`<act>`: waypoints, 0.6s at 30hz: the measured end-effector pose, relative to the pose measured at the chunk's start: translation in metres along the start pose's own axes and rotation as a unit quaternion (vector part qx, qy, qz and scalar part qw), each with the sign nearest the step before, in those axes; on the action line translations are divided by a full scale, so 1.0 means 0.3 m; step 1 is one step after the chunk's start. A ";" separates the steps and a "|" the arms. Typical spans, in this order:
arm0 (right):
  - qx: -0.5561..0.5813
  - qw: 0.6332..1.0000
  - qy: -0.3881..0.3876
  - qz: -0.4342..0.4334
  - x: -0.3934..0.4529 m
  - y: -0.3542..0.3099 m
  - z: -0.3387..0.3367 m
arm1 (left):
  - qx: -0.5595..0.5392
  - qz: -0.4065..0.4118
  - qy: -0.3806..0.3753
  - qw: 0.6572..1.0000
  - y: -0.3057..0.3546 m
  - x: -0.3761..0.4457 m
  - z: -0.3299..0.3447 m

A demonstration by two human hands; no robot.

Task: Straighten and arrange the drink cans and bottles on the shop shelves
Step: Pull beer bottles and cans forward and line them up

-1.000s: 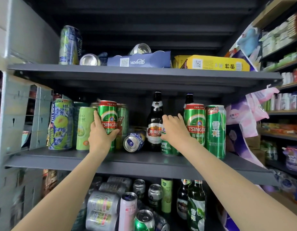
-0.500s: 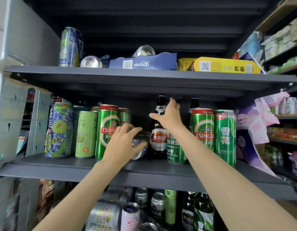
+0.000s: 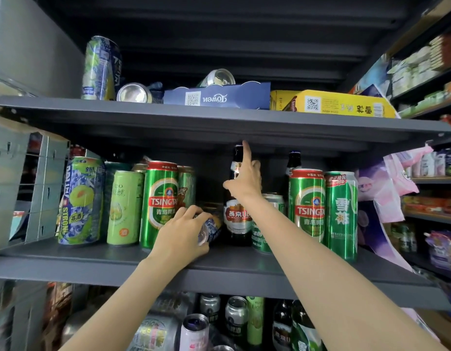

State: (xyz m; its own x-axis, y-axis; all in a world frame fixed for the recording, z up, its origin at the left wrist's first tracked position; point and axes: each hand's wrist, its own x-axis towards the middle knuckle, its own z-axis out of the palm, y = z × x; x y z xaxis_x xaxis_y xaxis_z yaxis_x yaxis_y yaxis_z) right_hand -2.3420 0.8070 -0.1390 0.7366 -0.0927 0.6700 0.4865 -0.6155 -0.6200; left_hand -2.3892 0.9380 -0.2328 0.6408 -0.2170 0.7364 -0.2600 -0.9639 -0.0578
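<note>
Middle shelf (image 3: 219,264), centre: 1 blue can (image 3: 209,228) lying on its side, left hand (image 3: 180,235) curled round it. Just right: 1 dark beer bottle (image 3: 236,219), upright; right hand (image 3: 244,182) at its neck, forefinger extended upward, grip apparently loose, partly hidden. Left of centre: 1 green can (image 3: 160,202), upright. Far right: 2 green cans (image 3: 323,211), upright, side by side.

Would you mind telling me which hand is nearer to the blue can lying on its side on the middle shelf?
Left. The left hand grips the blue can; the right hand is up and to its right, on the dark bottle.
</note>
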 end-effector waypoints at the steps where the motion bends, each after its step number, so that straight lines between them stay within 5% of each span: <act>1: 0.013 1.000 0.013 0.000 -0.004 -0.004 -0.002 | 0.007 0.003 0.000 1.000 0.003 0.000 -0.003; 7: 0.061 0.995 0.060 -0.049 -0.034 0.000 0.004 | 0.008 -0.001 0.004 1.000 0.006 -0.001 -0.005; 18: 0.137 0.977 0.034 -0.158 -0.126 -0.002 -0.066 | -0.056 -0.009 -0.027 0.998 -0.001 -0.004 -0.015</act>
State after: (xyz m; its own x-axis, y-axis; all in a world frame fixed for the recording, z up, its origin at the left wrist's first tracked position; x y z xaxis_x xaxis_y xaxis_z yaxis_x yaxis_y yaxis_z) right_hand -2.3794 0.7954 -0.1558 0.5011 0.0112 0.8653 0.7991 -0.3898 -0.4577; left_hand -2.3932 0.9391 -0.2305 0.6837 -0.2107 0.6987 -0.3258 -0.9448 0.0339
